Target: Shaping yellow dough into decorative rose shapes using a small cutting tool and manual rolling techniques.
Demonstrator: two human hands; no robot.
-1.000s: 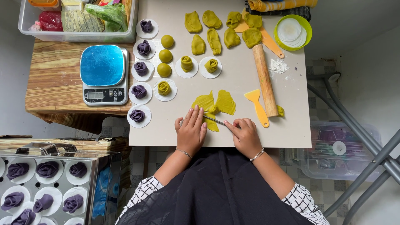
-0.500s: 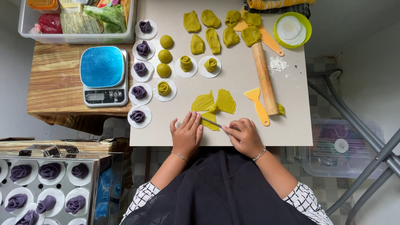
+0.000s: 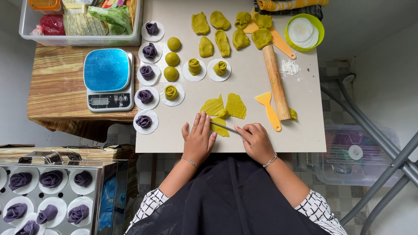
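Left hand (image 3: 199, 137) slid nearer board's (image 3: 305, 139) front edge, fingers flat, holding nothing; right hand (image 3: 256, 140) gripped thin tool (image 3: 224, 127), perhaps knife. Unpinned dough wedge (image 3: 219, 126) could drag, tear.

You're looking down at a small home food-prep corner, someone making shaped dough buns by hand. A pale work board (image 3: 244, 135) is carrying green dough pieces (image 3: 217, 41), a wooden rolling pin (image 3: 276, 80) and a yellow scraper (image 3: 269, 109). A digital kitchen scale (image 3: 108, 78) is sitting on a wooden side table (image 3: 52, 93), and a metal steamer tray (image 3: 93, 174) is holding purple rose-shaped buns (image 3: 51, 178) on paper rounds.
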